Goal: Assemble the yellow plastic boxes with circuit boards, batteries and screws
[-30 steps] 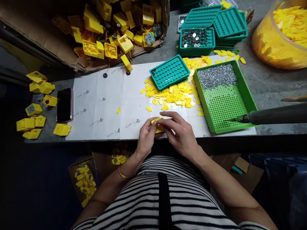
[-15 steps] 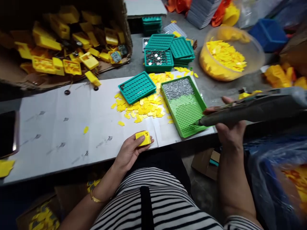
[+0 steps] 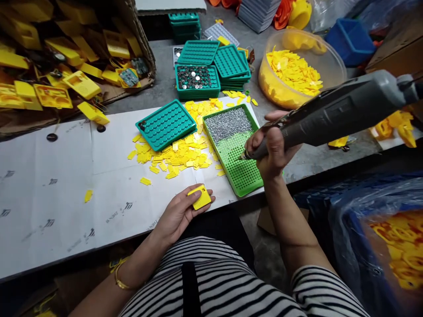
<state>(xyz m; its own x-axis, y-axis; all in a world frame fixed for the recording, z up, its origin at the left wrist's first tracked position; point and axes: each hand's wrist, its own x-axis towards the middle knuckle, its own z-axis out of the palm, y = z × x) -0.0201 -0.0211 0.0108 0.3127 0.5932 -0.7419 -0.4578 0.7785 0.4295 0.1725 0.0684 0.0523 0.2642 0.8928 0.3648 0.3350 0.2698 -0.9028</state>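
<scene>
My left hand (image 3: pixel 175 215) grips a small yellow plastic casing (image 3: pixel 202 199) between thumb and fingers, just past the front edge of the white sheet. A row of tiny holes and a small opening show on the casing's upper face. In my right hand (image 3: pixel 274 149) is a grey electric screwdriver (image 3: pixel 340 110), slanting down to the left. Its tip points at the perforated part of a green tray (image 3: pixel 220 162); whether it touches cannot be made out. Silver screws (image 3: pixel 229 125) cover the far end of that tray.
Left of the tray lie loose yellow pieces (image 3: pixel 181 152) and a teal tray (image 3: pixel 167 125). Behind stand stacked teal trays (image 3: pixel 198 94) and a clear bowl (image 3: pixel 333 61) of yellow pieces. A cardboard box (image 3: pixel 145 57) of yellow casings stands far left; a plastic-lined blue container (image 3: pixel 343 237) is at right.
My right hand has carried the screwdriver left over the green tray, from its near right corner toward its middle. The casing in my left hand has tilted slightly. The view has shifted right.
</scene>
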